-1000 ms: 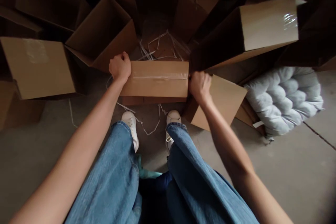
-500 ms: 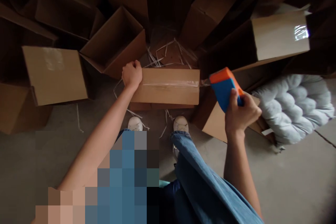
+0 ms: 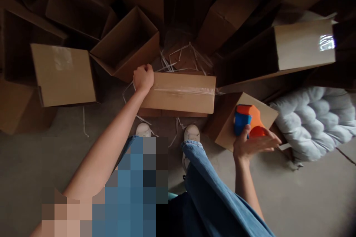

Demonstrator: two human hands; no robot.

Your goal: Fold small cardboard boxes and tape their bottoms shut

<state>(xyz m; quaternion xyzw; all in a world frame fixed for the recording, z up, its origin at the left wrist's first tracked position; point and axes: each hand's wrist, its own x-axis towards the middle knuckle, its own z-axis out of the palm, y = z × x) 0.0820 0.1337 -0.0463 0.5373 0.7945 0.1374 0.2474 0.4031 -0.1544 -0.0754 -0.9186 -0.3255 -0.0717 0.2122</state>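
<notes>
Cardboard box (image 3: pixel 178 102), oblong, matte (glossy tape (image 3: pixel 194 90) lengthwise); orange-blue tool (image 3: pixel 248 110) nearby.

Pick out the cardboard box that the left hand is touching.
The long box directly ahead of the white shoes, clear tape running along its top. It alone has the left hand at its end.
</notes>
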